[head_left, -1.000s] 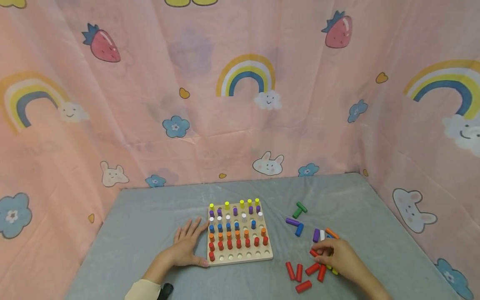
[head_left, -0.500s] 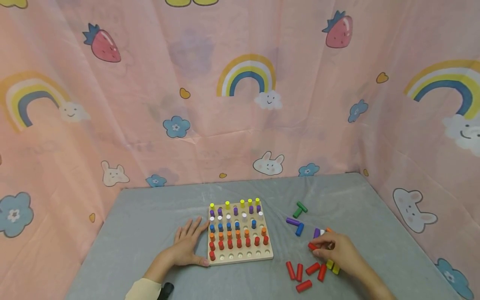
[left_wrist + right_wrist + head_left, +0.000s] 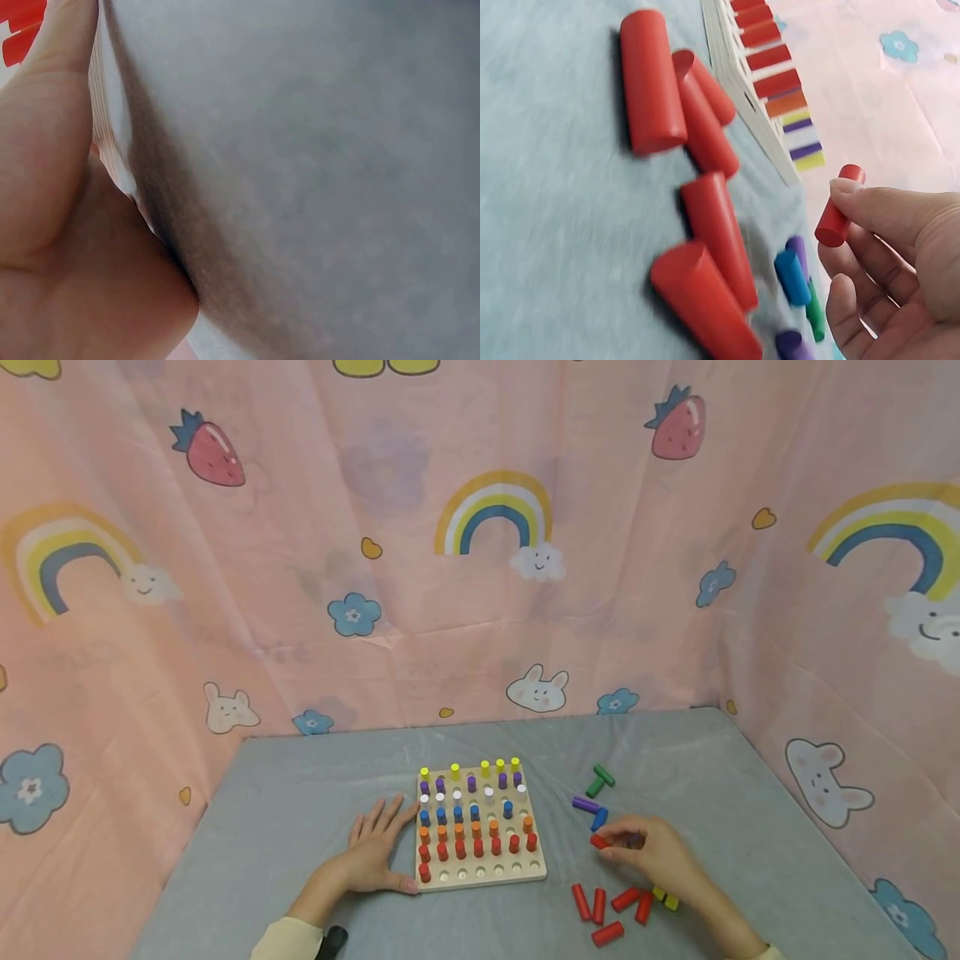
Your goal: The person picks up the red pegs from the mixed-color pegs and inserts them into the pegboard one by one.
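Observation:
A wooden pegboard (image 3: 482, 882) bears rows of upright yellow, purple, white, blue, orange and red pegs. In its front row, a single red peg (image 3: 424, 872) stands in the left corner hole. Fingers spread, my left hand (image 3: 370, 856) rests flat along the board's left side, fingertips and thumb at its edge. To the right of the board, my right hand (image 3: 652, 854) pinches a red peg (image 3: 840, 208) between thumb and fingers, plain in the right wrist view. The left wrist view shows mostly the palm's side (image 3: 82, 277) and grey cloth.
Several loose red pegs (image 3: 607, 933) lie at the front right of the grey cloth (image 3: 300, 793). Green pegs (image 3: 603, 773), a purple peg (image 3: 585, 804) and a blue peg (image 3: 599, 818) lie farther back. Yellow pegs (image 3: 666, 898) show beside the right wrist. A pink patterned curtain (image 3: 420, 685) hangs behind.
My right hand has moved left and slightly back with the red peg, away from the right-hand pegs toward the board. The left hand has stayed still.

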Demonstrator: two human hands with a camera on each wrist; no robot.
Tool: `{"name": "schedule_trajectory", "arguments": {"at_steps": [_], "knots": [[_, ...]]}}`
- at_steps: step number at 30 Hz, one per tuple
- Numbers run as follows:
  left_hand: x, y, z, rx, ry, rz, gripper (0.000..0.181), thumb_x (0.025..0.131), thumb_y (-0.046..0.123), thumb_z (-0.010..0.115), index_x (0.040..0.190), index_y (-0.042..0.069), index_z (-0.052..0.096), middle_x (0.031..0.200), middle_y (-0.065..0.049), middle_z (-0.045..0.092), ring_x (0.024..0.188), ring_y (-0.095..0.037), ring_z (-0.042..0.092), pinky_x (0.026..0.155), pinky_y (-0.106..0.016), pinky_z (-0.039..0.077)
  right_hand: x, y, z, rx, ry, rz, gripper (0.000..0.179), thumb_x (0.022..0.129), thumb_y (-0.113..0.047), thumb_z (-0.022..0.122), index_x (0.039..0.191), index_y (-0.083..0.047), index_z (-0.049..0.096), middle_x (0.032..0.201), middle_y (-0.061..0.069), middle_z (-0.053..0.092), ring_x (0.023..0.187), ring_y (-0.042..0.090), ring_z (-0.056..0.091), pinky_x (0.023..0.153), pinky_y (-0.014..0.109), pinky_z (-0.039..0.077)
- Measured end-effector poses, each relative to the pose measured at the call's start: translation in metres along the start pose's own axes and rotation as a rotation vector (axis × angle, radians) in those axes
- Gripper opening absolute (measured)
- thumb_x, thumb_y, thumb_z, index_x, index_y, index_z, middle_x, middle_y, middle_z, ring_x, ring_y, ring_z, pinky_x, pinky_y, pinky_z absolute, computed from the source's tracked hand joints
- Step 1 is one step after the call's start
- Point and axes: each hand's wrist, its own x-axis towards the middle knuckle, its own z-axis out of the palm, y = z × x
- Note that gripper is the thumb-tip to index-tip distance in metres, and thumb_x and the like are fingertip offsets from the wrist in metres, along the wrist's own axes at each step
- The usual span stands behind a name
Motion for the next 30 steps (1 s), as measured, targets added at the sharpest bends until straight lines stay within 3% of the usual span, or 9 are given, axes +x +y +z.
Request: {"name": "schedule_trajectory", "arguments": {"at_steps": [12,22,30], "knots": [[0.001,0.000,0.001,-0.001,-0.015,-0.007,0.121,0.063,0.060,0.084,0.159,0.022,0.021,0.167,-0.017,0.009,0.153,-0.048,0.004,0.115,-0.074,0.004,0.014,-0.020,0.024,0.086,-0.027,-0.030,0.022,0.083,-0.022,0.080,0.102,-0.013,0.076,0.095,0.002,0.072,0.077,0.005,0.061,0.068,0.021,0.052],[0.001,-0.006,0.003,-0.059,-0.002,0.029,0.125,0.059,0.070,0.080,0.159,0.023,0.020,0.167,-0.018,0.009,0.152,-0.049,0.001,0.114,-0.075,-0.001,0.021,-0.034,0.040,0.133,-0.053,-0.085,0.022,0.082,-0.022,0.081,0.102,-0.013,0.076,0.097,0.004,0.073,0.078,0.004,0.061,0.069,0.021,0.051],[-0.001,-0.002,0.001,-0.048,0.008,0.026,0.122,0.061,0.065,0.083,0.159,0.024,0.021,0.167,-0.018,0.010,0.152,-0.049,0.004,0.114,-0.075,0.000,0.024,-0.041,0.055,0.164,-0.058,-0.146,0.022,0.081,-0.020,0.081,0.101,-0.012,0.075,0.098,0.008,0.074,0.079,0.003,0.063,0.068,0.022,0.053]]}}
